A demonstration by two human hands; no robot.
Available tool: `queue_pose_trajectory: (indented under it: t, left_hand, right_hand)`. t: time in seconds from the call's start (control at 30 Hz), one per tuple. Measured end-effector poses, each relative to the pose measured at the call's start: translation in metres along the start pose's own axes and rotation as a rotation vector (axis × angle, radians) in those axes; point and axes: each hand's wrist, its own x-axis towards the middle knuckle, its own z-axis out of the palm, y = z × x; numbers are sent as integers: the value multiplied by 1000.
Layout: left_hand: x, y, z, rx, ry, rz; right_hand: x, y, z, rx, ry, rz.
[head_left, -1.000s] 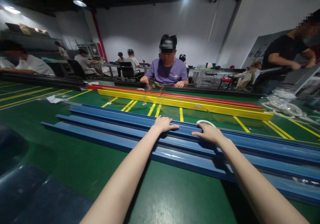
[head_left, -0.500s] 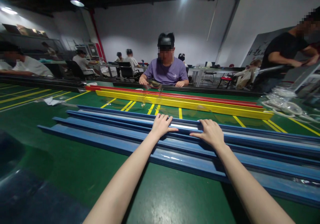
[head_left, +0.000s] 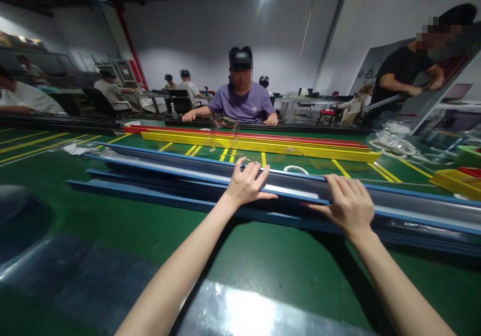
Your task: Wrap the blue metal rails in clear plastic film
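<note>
Several long blue channel profiles lie side by side across the green table. My left hand (head_left: 248, 183) grips the farthest blue channel (head_left: 296, 188) near its middle, fingers over the far edge and thumb at the near edge. To the right, my right hand (head_left: 350, 203) holds the same channel in a like way. That channel is raised and tilted, its open side facing up and towards me. Beneath and nearer to me rest the other blue profiles (head_left: 150, 192), partly hidden by it.
Beyond lie a yellow profile (head_left: 263, 148) and red profiles (head_left: 300, 139). Clear plastic sheeting (head_left: 240, 306) covers the near edge. Coiled bagged tubing (head_left: 393, 143) and a yellow tray (head_left: 454, 183) sit right. A person in purple (head_left: 242, 100) sits opposite.
The farthest blue channel has risen and tilted in my hands. My right hand has moved right, away from my left. The view has shifted right, and the seated person's arm reaches further left.
</note>
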Motion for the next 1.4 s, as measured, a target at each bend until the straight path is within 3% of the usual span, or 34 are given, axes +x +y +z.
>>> queue_pose_trajectory:
  t: [0.17,0.33,0.5,0.67,1.03,1.4]
  left_hand:
    - [-5,32,-34,8,38,60]
    - [-13,64,-55,30,88,74]
    - [-24,91,-64,-3,83,61]
    - [-38,104,-62,-57,66,54]
    - [-63,88,-51,-41,90,99]
    - [-114,24,-45,46,-130,124]
  right_hand:
    - [-28,6,-40,-52,31,-37]
    - [-55,14,-62,-81,35,-73]
    - [-83,20,-70,-80,14,-101]
    - [-100,13,-74,-91,3,-125]
    - [-98,-21,-73,-69,-15,-123]
    - [-72,-95,-44,134,-283,-53]
